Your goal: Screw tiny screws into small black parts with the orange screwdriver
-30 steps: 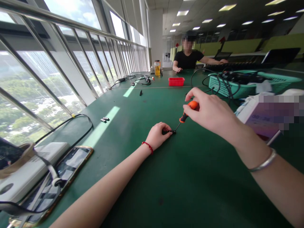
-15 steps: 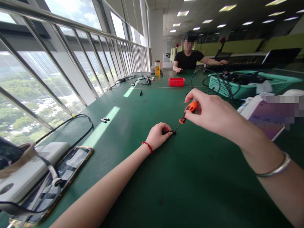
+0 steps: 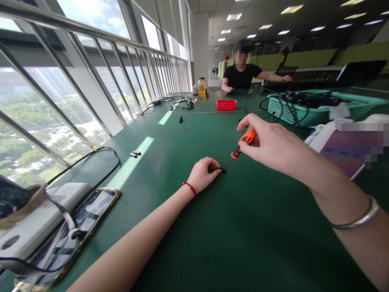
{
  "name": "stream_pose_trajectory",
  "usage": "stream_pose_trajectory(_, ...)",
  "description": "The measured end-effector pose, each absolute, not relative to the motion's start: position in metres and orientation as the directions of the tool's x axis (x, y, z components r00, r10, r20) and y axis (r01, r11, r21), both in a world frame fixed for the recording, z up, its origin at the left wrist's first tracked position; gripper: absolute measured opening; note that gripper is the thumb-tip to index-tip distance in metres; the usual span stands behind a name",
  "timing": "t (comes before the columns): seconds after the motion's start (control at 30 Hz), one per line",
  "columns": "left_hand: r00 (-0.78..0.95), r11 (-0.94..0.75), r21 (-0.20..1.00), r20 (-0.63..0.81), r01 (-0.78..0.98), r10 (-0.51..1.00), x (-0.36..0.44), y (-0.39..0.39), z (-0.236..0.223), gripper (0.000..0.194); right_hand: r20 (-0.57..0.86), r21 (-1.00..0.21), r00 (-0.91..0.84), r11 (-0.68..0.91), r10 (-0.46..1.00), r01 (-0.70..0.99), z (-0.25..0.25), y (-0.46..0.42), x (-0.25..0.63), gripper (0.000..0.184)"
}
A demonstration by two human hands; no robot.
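Note:
My left hand [image 3: 203, 173] rests on the green table [image 3: 212, 235] with its fingers pinched on a small black part [image 3: 218, 170]. A red string bracelet circles that wrist. My right hand [image 3: 270, 142] grips the orange handle of a small screwdriver [image 3: 243, 144]. The screwdriver slants down to the left and its thin tip meets the black part. A silver bangle sits on my right wrist.
A phone [image 3: 82, 219] and a white box with black cables lie at the near left. Two small black parts [image 3: 134, 153] lie near the sunlit strip. A teal basket [image 3: 306, 109] of cables stands at the right, a red tray [image 3: 226, 104] farther back. A person in black sits at the far end.
My right hand has turned the screwdriver handle between its fingers and shifted slightly right. My left hand and the black part have stayed in place.

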State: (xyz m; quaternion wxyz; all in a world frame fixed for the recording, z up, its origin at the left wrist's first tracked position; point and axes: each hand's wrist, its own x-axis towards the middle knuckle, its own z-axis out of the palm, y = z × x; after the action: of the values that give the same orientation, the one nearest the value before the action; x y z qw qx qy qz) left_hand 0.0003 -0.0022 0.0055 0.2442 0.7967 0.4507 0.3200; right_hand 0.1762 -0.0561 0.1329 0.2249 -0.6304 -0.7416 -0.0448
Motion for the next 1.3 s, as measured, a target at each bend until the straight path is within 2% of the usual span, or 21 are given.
stream_pose_trajectory(0.13,0.389,-0.475,0.679,0.291,0.559,0.874,0.0004,-0.0018,0.0047,0.006,0.341,-0.213,-0.11,0.191,0.934,0.958,0.1347,-0.0571,0.1768,0.022)
stream_pose_trajectory(0.23,0.396,-0.483,0.676,0.296,0.557,0.869,0.0002,-0.0012,0.0038,0.006,0.317,-0.178,-0.048,0.109,0.947,0.978,0.1357,-0.0582,0.1759,0.04)
stream_pose_trajectory(0.37,0.393,-0.48,0.677,0.294,0.557,0.871,0.0004,-0.0018,0.0044,0.006,0.364,-0.2,-0.073,0.154,0.929,0.968,0.1317,-0.0549,0.1779,0.027)
stream_pose_trajectory(0.5,0.389,-0.479,0.674,0.295,0.563,0.873,0.0006,-0.0023,0.0052,0.006,0.338,-0.263,-0.092,0.188,0.937,0.946,0.1289,-0.0512,0.1805,0.029)
stream_pose_trajectory(0.63,0.392,-0.48,0.673,0.293,0.563,0.872,0.0004,-0.0019,0.0046,0.006,0.323,-0.185,-0.044,0.109,0.945,0.977,0.1319,-0.053,0.1804,0.04)
stream_pose_trajectory(0.77,0.391,-0.478,0.679,0.294,0.557,0.873,0.0001,-0.0017,0.004,0.006,0.373,-0.214,-0.059,0.148,0.926,0.965,0.1302,-0.0517,0.1804,0.025)
stream_pose_trajectory(0.87,0.39,-0.477,0.682,0.293,0.555,0.873,-0.0002,-0.0014,0.0038,0.006,0.372,-0.275,-0.088,0.201,0.924,0.94,0.128,-0.0501,0.18,0.028)
stream_pose_trajectory(0.93,0.391,-0.479,0.679,0.295,0.556,0.872,-0.0003,-0.0012,0.0039,0.006,0.346,-0.264,-0.081,0.18,0.935,0.948,0.1286,-0.0508,0.1793,0.024)
stream_pose_trajectory(1.03,0.391,-0.48,0.675,0.295,0.561,0.872,0.0,-0.0017,0.0052,0.006,0.325,-0.217,-0.061,0.137,0.944,0.967,0.1309,-0.0529,0.1783,0.034)
stream_pose_trajectory(1.13,0.386,-0.471,0.68,0.288,0.562,0.876,0.0005,-0.0027,0.0064,0.006,0.352,-0.232,-0.05,0.139,0.935,0.963,0.131,-0.0526,0.1785,0.022)
stream_pose_trajectory(1.2,0.387,-0.47,0.683,0.286,0.559,0.877,0.0005,-0.0028,0.0062,0.006,0.367,-0.26,-0.051,0.155,0.929,0.953,0.13,-0.0512,0.1791,0.027)
stream_pose_trajectory(1.3,0.393,-0.479,0.681,0.294,0.554,0.871,0.0001,-0.002,0.0049,0.007,0.341,-0.258,-0.06,0.155,0.938,0.954,0.1297,-0.0505,0.1795,0.021)
